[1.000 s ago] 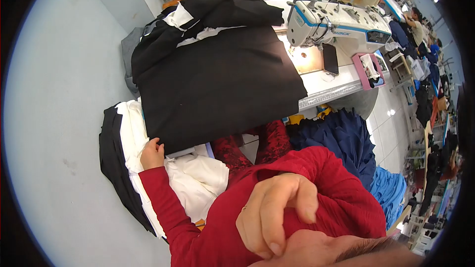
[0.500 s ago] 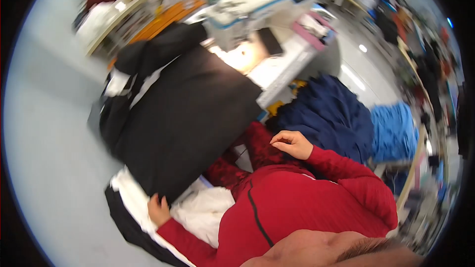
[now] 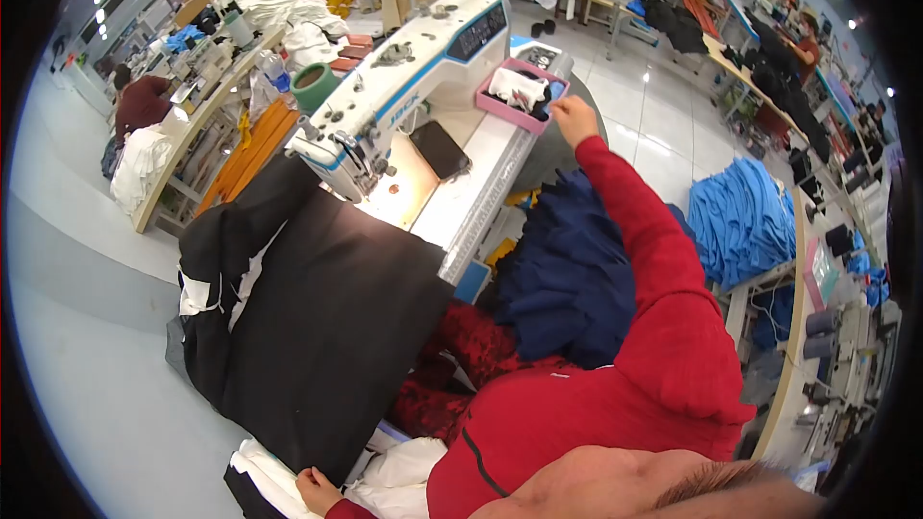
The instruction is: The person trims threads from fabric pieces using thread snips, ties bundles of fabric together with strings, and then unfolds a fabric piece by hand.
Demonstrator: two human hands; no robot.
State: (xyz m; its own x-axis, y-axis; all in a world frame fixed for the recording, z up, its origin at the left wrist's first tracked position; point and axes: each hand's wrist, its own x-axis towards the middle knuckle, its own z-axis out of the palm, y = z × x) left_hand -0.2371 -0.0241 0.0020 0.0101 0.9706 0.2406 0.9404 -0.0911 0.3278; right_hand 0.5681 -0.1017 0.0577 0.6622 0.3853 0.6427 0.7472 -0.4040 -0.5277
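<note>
My right hand [image 3: 574, 121] is stretched out to the right rim of a pink box [image 3: 521, 119], fingers bent and drawn together; what is between them is hidden. Small white and dark pieces lie in the box. Down at the lower left, my left hand [image 3: 317, 492] has its fingers closed at the near edge of a large black cloth [image 3: 332, 327]. This cloth spreads from the sewing machine [image 3: 409, 77] toward my lap. White cloth [image 3: 399, 476] lies beside my left hand.
A dark phone [image 3: 440, 150] rests on the lit machine bed. Navy cloth [image 3: 567, 274] is heaped right of my legs, with a light blue stack [image 3: 745, 221] beyond. A green thread cone [image 3: 313, 88] stands behind the machine. Other people sit at distant tables.
My right hand has moved from near my lap up and forward to the pink box. My left hand stays at the black cloth's edge. The view has shifted and sharpened.
</note>
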